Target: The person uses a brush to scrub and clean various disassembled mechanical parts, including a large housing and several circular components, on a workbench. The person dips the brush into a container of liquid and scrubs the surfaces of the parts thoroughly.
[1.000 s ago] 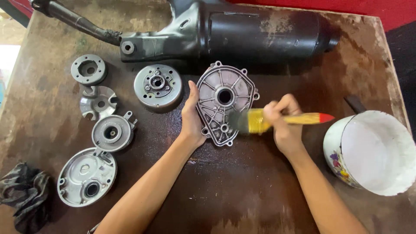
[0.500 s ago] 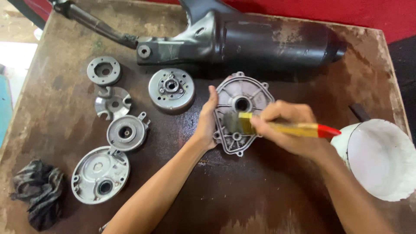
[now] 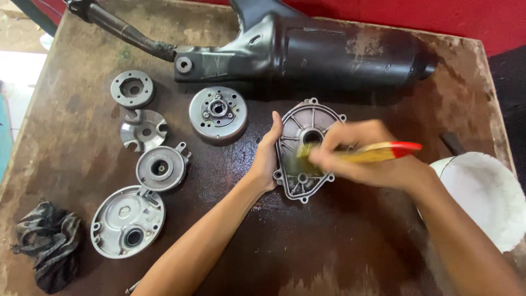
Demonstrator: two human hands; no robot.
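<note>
Altogether six metal parts, one brush, one bowl.

Bare forearms, no sleeves (no gloves, rings, watch)

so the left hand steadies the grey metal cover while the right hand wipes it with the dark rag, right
Not quite. The right hand holds a paintbrush with a yellow and red handle, not the rag. The dark rag lies untouched at the table's near left corner. The left hand does steady the grey metal cover, as the head view shows.
</note>
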